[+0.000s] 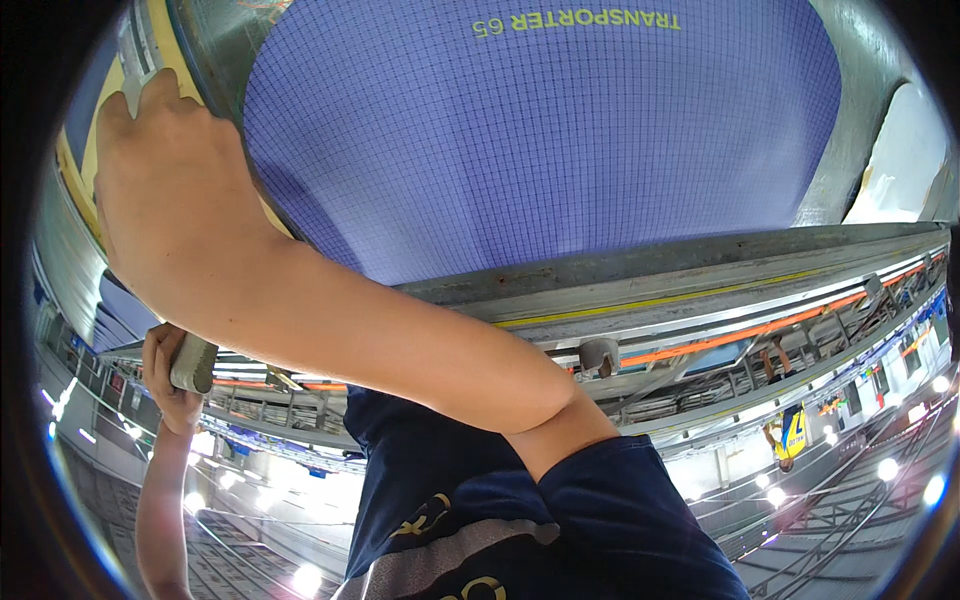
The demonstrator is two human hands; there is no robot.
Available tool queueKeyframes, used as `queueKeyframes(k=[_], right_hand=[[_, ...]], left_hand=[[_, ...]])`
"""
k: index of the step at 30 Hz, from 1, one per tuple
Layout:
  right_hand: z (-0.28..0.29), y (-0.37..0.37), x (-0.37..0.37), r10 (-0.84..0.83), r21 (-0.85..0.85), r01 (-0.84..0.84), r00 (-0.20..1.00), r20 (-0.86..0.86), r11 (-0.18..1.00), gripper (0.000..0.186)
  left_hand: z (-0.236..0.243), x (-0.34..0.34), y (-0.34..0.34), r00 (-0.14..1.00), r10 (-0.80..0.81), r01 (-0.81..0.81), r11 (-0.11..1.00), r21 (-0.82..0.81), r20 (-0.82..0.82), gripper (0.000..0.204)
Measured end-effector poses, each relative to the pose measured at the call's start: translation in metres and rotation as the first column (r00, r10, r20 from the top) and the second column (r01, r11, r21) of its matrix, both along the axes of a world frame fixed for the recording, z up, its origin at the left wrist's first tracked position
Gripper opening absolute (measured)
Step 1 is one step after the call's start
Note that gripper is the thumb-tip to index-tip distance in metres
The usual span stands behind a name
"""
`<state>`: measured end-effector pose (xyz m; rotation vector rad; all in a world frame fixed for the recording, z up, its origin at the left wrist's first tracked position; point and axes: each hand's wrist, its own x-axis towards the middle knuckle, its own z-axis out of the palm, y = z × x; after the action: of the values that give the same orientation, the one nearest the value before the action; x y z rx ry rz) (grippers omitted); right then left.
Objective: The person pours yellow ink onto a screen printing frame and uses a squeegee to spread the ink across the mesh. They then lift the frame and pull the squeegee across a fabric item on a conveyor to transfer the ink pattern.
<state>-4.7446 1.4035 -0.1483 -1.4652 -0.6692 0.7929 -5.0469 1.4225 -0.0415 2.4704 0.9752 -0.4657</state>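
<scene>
My right arm crosses from the lower right to the upper left. At its end my right hand (165, 175) is closed, fingers curled over a pale edge beside a yellow-edged frame (170, 35); what it grips is mostly hidden. Lower down at the left, my left hand (168, 375) is wrapped round the end of a grey bar (194, 363), partly hidden by my right forearm. Right of my right hand lies a large purple fabric panel (550, 140) with a fine dark grid, rounded sides and yellow lettering, flat on a metal surface.
A grey metal table edge (700, 262) runs between the panel and my body. At the right lies a white piece (908, 150). Rails with an orange strip (740, 335) stretch behind. Another person in yellow and blue (791, 435) is far off at the right.
</scene>
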Motion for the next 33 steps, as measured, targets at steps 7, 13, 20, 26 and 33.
queueKeyframes(k=[7,13,20,26,33], right_hand=[[0.000,-0.001,0.002,0.069,-0.032,-0.067,0.996,0.063,0.997,0.025],[0.003,-0.002,0.003,0.085,-0.045,-0.083,0.995,0.045,0.996,0.027],[0.008,-0.008,0.015,0.167,-0.035,-0.168,0.986,-0.020,0.985,0.033],[0.011,-0.008,0.023,0.204,-0.051,-0.206,0.978,-0.046,0.977,0.032],[0.014,-0.006,0.028,0.269,-0.059,-0.279,0.953,-0.139,0.959,0.033]], left_hand=[[0.001,-0.004,0.003,0.998,-0.035,0.037,0.999,0.020,-0.055,0.061],[0.002,-0.006,0.006,0.999,-0.033,0.032,0.999,-0.016,-0.038,0.072],[0.000,-0.001,0.003,0.996,-0.084,0.086,0.994,0.060,-0.036,0.064],[0.000,-0.001,0.001,0.994,-0.104,0.107,0.989,0.102,-0.036,0.069],[0.001,0.007,-0.001,0.996,-0.085,0.085,0.994,0.075,-0.007,0.072]])
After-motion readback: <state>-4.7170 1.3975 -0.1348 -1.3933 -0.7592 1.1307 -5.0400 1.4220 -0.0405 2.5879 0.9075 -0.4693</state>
